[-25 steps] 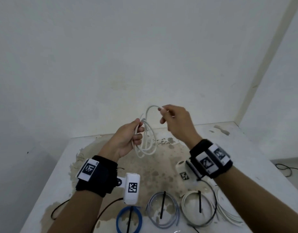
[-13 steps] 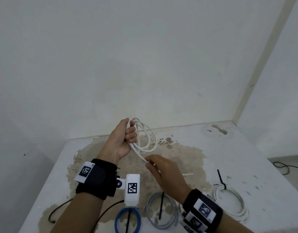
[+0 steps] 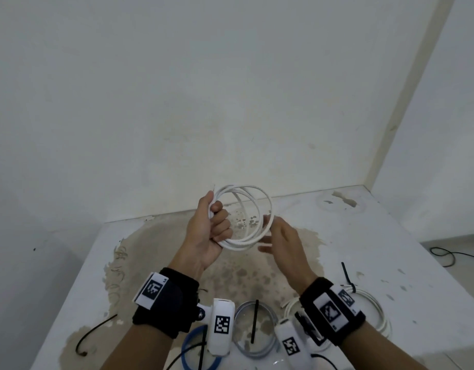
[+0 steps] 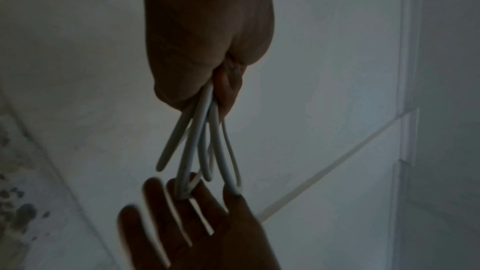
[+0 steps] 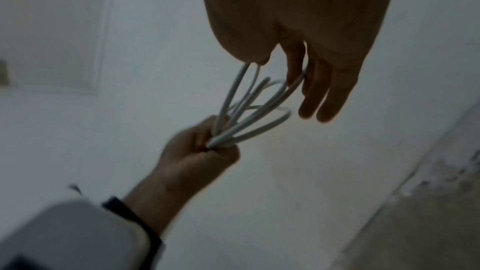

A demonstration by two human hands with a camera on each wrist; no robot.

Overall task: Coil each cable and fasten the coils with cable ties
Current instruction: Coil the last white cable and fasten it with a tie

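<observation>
A white table [image 3: 390, 236] with a brown stained patch stands in a bare white corner. From the head view, the left hand [image 3: 206, 236] is held up over it, fingers curled tight round one side of a white cable [image 3: 246, 214] wound in several loops. The right hand [image 3: 281, 241] is opposite, fingers straight and spread, touching the coil's far side. On the near edge lie a blue coil [image 3: 189, 353], a grey coil [image 3: 241, 343] with a black tie [image 3: 255, 324] across it, and a white coil [image 3: 377, 313] with another tie [image 3: 346, 275].

The left wrist view is dim: loops of cable [image 4: 205, 141] hang out of the closed fist [image 4: 207, 48], their far ends resting on the right hand's open fingers [image 4: 182, 208].

The right wrist view, blurred, shows the straight fingers [image 5: 322, 93] against the loops [image 5: 249, 116], which the left hand [image 5: 197, 151] bunches in its fist.
</observation>
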